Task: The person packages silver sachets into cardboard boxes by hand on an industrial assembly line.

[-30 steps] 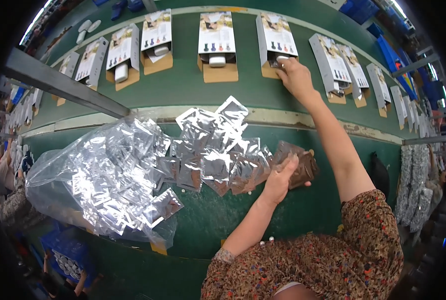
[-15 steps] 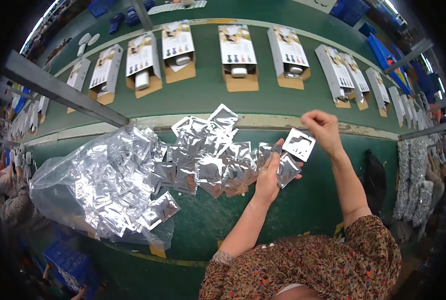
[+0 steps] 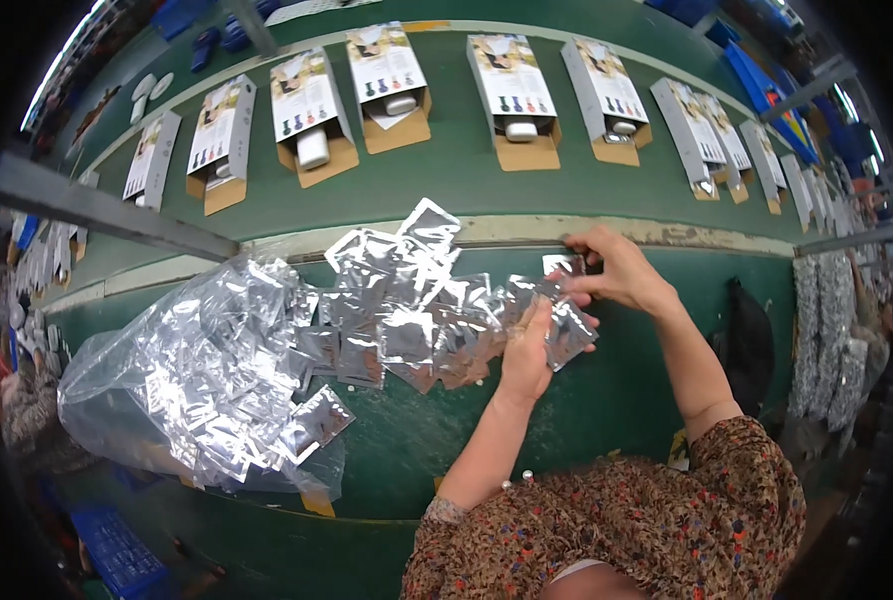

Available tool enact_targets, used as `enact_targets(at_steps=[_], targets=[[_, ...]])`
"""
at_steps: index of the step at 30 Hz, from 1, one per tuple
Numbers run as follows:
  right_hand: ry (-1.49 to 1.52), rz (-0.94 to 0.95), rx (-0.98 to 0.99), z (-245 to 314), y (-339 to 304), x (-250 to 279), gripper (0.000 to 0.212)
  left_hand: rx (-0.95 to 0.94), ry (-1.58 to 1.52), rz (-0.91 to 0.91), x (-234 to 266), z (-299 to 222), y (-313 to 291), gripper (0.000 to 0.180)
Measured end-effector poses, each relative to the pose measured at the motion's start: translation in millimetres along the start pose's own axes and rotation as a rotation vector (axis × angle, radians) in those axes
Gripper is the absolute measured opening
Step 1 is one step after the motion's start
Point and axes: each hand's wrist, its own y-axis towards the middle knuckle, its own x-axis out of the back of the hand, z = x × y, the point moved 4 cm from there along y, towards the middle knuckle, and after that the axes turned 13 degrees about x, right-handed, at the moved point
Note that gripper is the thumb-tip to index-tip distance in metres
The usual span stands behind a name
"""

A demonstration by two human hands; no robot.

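Observation:
My left hand (image 3: 528, 352) holds a few silver foil sachets (image 3: 570, 338), its thumb lying over them and its fingertips showing past their right edge. Just above it, my right hand (image 3: 621, 272) has its fingers bent around another foil sachet (image 3: 560, 264), which is partly covered by the thumb and fingers. Left of my hands, a spread of loose foil sachets (image 3: 406, 335) overlaps on the green worktop. Beside that spread lies a large clear plastic bag (image 3: 106, 385) with many more sachets inside and at its mouth.
Beyond a pale ledge (image 3: 506, 232), a green belt (image 3: 436, 180) carries a row of open printed boxes (image 3: 518, 95) with white parts inside. A slanting metal bar (image 3: 116, 212) crosses at left. A black item (image 3: 749, 340) lies at right; a blue crate (image 3: 116, 550) stands lower left.
My right hand has come down and left to the sachets at my left hand. The upper sachet now sits between its fingers. The whole view has shifted slightly.

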Motion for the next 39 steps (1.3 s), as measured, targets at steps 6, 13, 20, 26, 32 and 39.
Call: enact_targets(at_steps=[6, 13, 20, 26, 32, 39], targets=[[-0.054, -0.119, 0.018, -61.4, -92.6, 70.6, 0.028, 0.017, 0.1, -0.091, -95.1, 82.1, 35.8, 0.047], [0.171, -0.68, 0.105, -287.5, -194.9, 183.0, 0.009, 0.159, 0.122, -0.21, -139.6, 262.9, 176.2, 0.043], [-0.651, -0.513, 0.177, -445.3, -160.8, 204.2, 0.007, 0.295, 0.205, -0.215, -148.7, 326.7, 261.0, 0.042], [-0.453, -0.509, 0.018, -400.6, -176.6, 226.4, 0.014, 0.322, 0.264, -0.178, -161.7, 300.7, 278.8, 0.042], [0.709, -0.075, 0.035, -329.6, -202.8, 183.6, 0.028, 0.38, 0.355, -0.258, -143.7, 290.0, 275.3, 0.037], [0.117, -0.873, 0.348, -337.9, -157.4, 199.5, 0.007, 0.273, 0.21, -0.227, -122.2, 272.5, 256.4, 0.052]])
